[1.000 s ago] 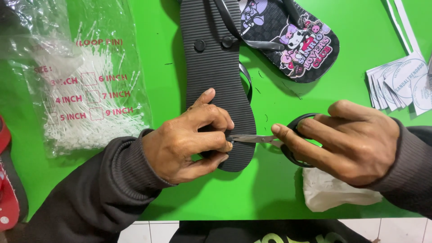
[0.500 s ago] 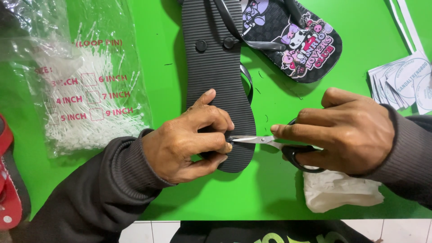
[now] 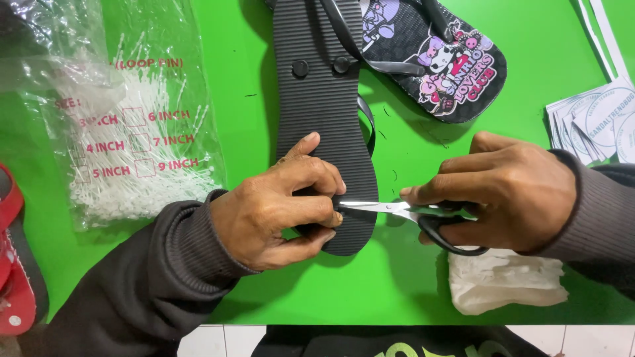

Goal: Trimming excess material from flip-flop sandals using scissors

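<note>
A black flip-flop (image 3: 322, 99) lies sole-up on the green table (image 3: 231, 291), its ribbed underside showing two round strap plugs. My left hand (image 3: 278, 205) pinches the heel end of this sandal, thumb and fingers closed on it. My right hand (image 3: 506, 192) holds black-handled scissors (image 3: 403, 213) whose silver blades point left and reach the spot under my left fingertips at the sandal's edge. What the blades cut is hidden by my fingers.
A second flip-flop (image 3: 436, 53) with a cartoon print lies face-up at the top. A clear bag of white loop pins (image 3: 126, 145) sits at left. A red sandal (image 3: 16, 264) is at the left edge, round paper tags (image 3: 595, 122) at right, crumpled white plastic (image 3: 503, 281) beneath my right hand.
My right hand has rolled slightly and shifted the scissors a little against the sandal's heel. My left hand stays pinched in place.
</note>
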